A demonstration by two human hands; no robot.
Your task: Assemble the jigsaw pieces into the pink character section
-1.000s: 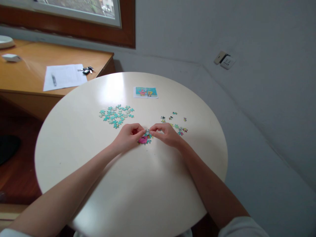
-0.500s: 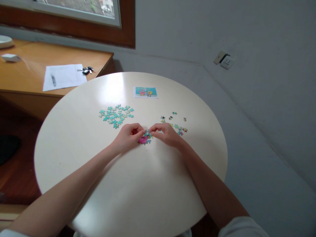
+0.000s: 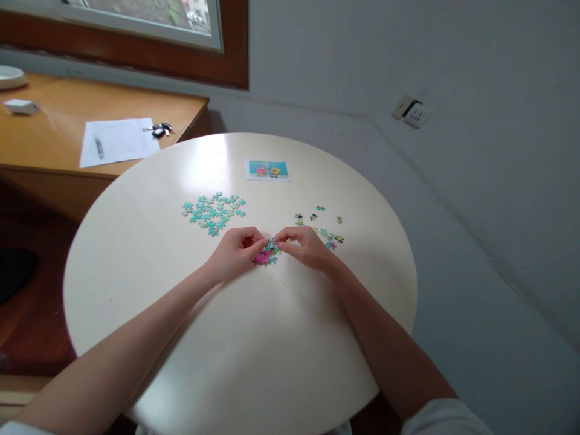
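On the round cream table [image 3: 254, 362] my left hand [image 3: 235, 251] and my right hand [image 3: 306, 246] meet fingertip to fingertip. Both are curled in a pinch over a small joined cluster of puzzle pieces [image 3: 266, 255], pink and teal, which lies on the table between them. Whether a loose piece is in either pinch is too small to tell. A heap of teal puzzle pieces [image 3: 214, 212] lies beyond my left hand. Scattered coloured pieces [image 3: 327, 228] lie beyond my right hand. A small reference picture [image 3: 267, 170] rests farther back.
A wooden desk [image 3: 54, 136] stands at the back left with a sheet of paper and pen [image 3: 116, 140], keys [image 3: 159, 128] and a white box [image 3: 20, 106]. Grey walls close in at the right, with a wall socket [image 3: 413, 110]. A window frame [image 3: 136, 54] runs above the desk.
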